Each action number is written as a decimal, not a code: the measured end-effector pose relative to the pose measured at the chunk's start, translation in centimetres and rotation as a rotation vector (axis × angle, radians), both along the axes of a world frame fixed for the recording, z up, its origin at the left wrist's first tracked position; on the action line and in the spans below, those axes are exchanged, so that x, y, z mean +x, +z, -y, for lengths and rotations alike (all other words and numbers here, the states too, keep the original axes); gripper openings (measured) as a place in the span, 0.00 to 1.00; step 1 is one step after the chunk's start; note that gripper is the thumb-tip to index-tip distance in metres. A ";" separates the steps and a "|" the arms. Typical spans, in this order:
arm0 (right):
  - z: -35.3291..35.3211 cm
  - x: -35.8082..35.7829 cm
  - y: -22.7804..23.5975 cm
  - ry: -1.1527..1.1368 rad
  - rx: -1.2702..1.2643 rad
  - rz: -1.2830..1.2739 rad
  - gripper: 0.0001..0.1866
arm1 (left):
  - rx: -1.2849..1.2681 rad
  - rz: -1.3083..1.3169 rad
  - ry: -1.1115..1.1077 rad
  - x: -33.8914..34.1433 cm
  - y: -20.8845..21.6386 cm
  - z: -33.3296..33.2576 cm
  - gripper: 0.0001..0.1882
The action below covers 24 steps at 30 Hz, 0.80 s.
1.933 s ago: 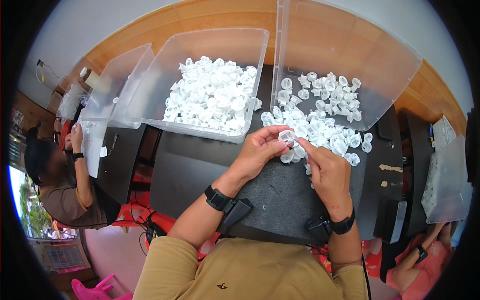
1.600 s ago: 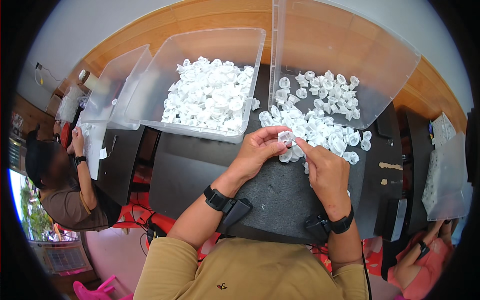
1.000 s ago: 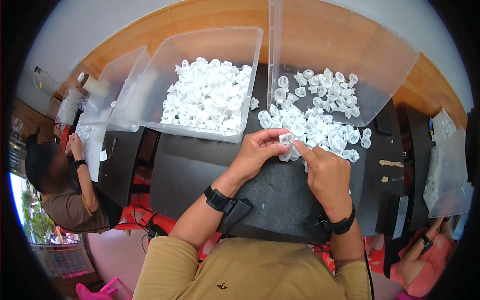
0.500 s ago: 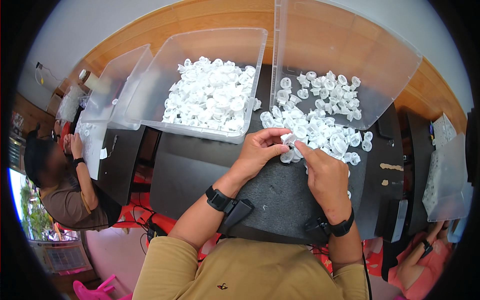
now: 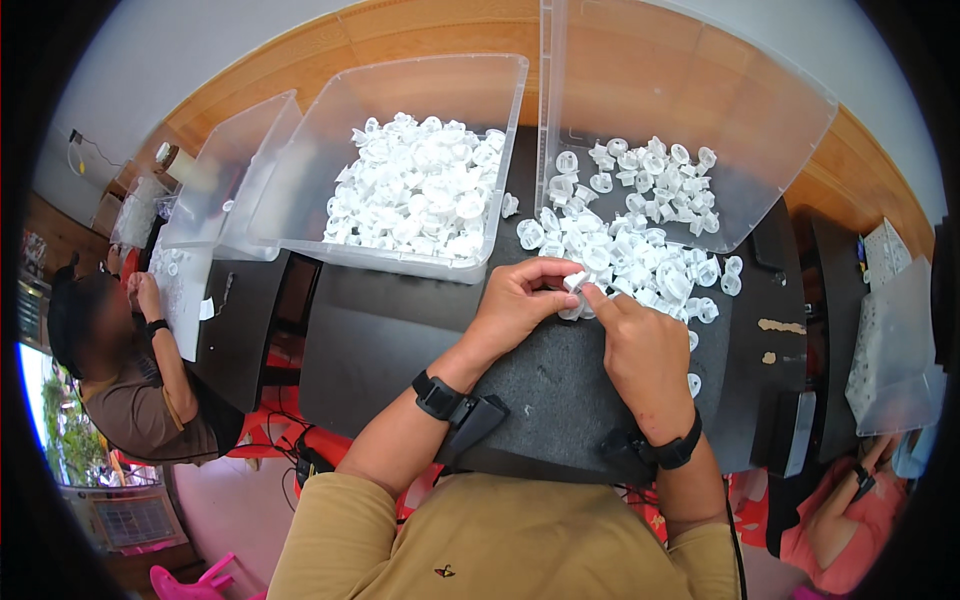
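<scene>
- L hand point(image 5: 522, 300): thumb + index pinched on a small white plastic part point(image 5: 575, 282).
- R hand point(image 5: 645, 345): fingertips up against same part, from its R side; can't tell if they grip or just press.
- Hands close tog., part btwn them, over near edge of loose pile point(image 5: 640, 262).
- Loose pile: white pcs, just beyond the fingertips, spreading R past the R knuckles.
- Single white pc point(image 5: 694, 385) beside R hand, on its outer side, near the wrist.
- Dark mat point(image 5: 545, 400): below + btwn both hands.
- Clear bin w/ big heap point(image 5: 415, 190): beyond L hand, off to its L.
- Taller clear bin point(image 5: 690, 90): beyond R hand, past the pile; fewer pcs point(image 5: 660, 185) at its base.
- Black straps point(image 5: 437, 396) on both wrists.
- Co-worker's hand point(image 5: 148, 297): well apart, far L of L hand.
</scene>
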State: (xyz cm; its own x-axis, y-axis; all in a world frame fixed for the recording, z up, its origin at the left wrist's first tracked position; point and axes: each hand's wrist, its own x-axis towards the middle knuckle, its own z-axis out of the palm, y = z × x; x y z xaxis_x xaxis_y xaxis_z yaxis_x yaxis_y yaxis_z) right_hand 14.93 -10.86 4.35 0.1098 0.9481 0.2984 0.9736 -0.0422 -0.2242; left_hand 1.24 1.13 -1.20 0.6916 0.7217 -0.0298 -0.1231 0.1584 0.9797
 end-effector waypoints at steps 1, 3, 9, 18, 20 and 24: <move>0.1 0.1 0.2 0.004 0.007 0.000 0.22 | 0.007 0.000 0.004 -0.1 0.0 0.0 0.17; 0.2 0.7 0.6 0.043 0.021 -0.056 0.18 | 0.006 -0.026 -0.029 -0.3 0.2 -0.1 0.17; 0.2 3.3 1.2 -0.083 0.256 -0.442 0.12 | 0.160 -0.024 -0.006 -1.5 5.0 1.9 0.18; -0.3 4.0 0.2 -0.126 0.381 -0.533 0.11 | 1.414 -0.420 0.692 -6.1 15.4 -1.6 0.18; -0.4 4.3 -0.1 -0.170 0.369 -0.564 0.11 | 1.357 -0.324 0.520 -5.0 13.9 1.3 0.15; -0.4 4.2 -0.3 -0.145 0.364 -0.603 0.11 | 0.962 -0.313 -0.200 -2.0 6.5 4.3 0.13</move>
State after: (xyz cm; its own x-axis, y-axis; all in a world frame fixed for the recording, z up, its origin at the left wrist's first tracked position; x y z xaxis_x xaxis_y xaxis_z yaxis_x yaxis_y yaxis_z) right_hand 19.10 -10.42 4.08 0.4720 0.7635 0.4408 0.6664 0.0183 -0.7454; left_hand -0.81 -3.13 5.34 0.8624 0.4078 0.2999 0.1018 -0.7200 0.6864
